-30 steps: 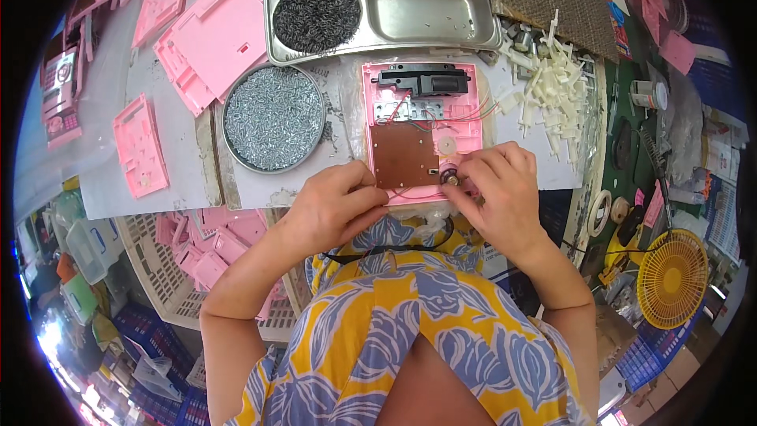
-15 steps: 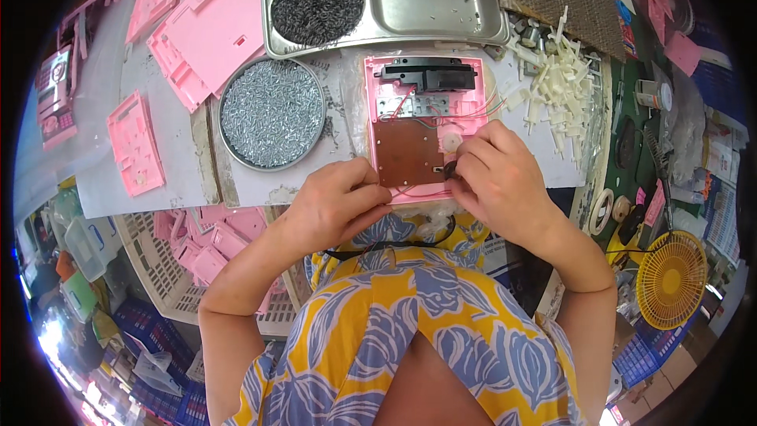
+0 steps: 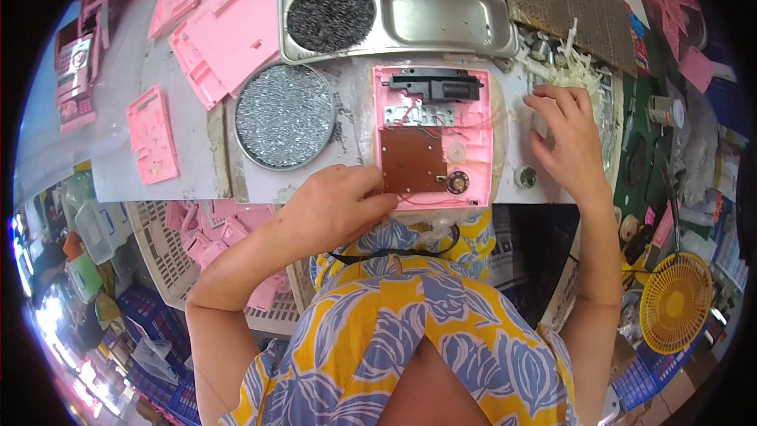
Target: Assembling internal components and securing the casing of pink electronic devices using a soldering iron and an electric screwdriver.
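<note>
A pink plastic casing [image 3: 475,203] lies open in front of me, with a brown circuit board [image 3: 412,159], a black plastic unit [image 3: 441,88], a metal plate [image 3: 406,116] and thin red and green wires inside. By the board's lower right corner sits a round dark part [image 3: 457,182]. My left hand [image 3: 347,196] grips the casing's lower left corner with curled fingers. My right hand [image 3: 569,130] is off the casing, fingers apart and nothing visible in it, close to a pile of off-white plastic parts [image 3: 569,71]. A small round metal piece [image 3: 525,177] stands between that hand and the casing.
Left of the casing is a round dish [image 3: 239,122] of small silver screws. A steel compartment tray [image 3: 505,39] with dark springs stands behind. Pink panels [image 3: 229,39] lie at the left, and a crate [image 3: 165,268] of pink parts is below. A yellow fan [image 3: 675,304] is at right.
My right hand has left the casing's lower right and moved right towards the off-white parts. The round dark part now shows uncovered in the casing. My left hand keeps its hold.
</note>
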